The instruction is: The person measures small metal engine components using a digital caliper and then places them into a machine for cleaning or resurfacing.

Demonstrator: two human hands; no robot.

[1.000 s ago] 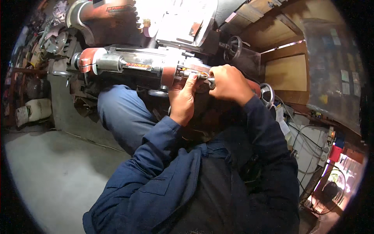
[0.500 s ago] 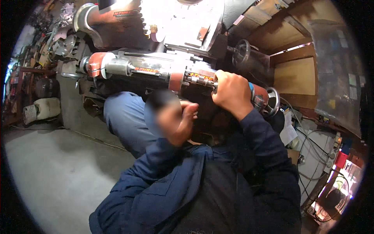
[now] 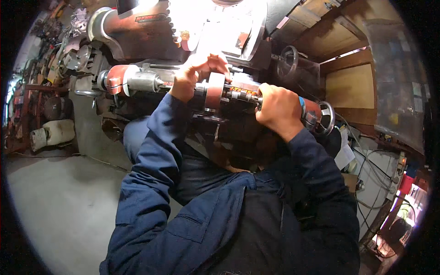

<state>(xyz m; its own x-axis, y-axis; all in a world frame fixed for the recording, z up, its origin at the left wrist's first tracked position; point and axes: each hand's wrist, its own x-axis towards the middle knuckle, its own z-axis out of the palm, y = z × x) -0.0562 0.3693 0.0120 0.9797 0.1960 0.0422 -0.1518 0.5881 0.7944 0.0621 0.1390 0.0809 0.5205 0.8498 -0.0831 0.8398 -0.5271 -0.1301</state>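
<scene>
A long metal machine assembly point(image 3: 144, 80) runs across in front of me, with a red clamp point(image 3: 118, 79) at its left and a red upright bracket point(image 3: 214, 96) at its middle. My left hand point(image 3: 199, 73) is raised just left of and behind that bracket, fingers apart and curved over the bar; whether the fingertips touch it is unclear. My right hand point(image 3: 279, 110) is closed round a metal fitting at the right end of a short stepped shaft point(image 3: 238, 95), beside a spoked handwheel point(image 3: 328, 114); its fingers mostly hide the fitting.
A large red casting point(image 3: 135, 32) and another handwheel point(image 3: 287, 62) stand behind. Wooden panels point(image 3: 348, 87) and hanging plastic sheet point(image 3: 398, 87) are at right, with cables point(image 3: 371, 172) and a fan point(image 3: 396, 229) below. Parts on racks point(image 3: 34, 78) and a pale container point(image 3: 55, 134) stand at left.
My left hand has left the short shaft, dropped blurred toward my body, then risen to the bar left of the bracket. My right hand stays at the shaft's right end.
</scene>
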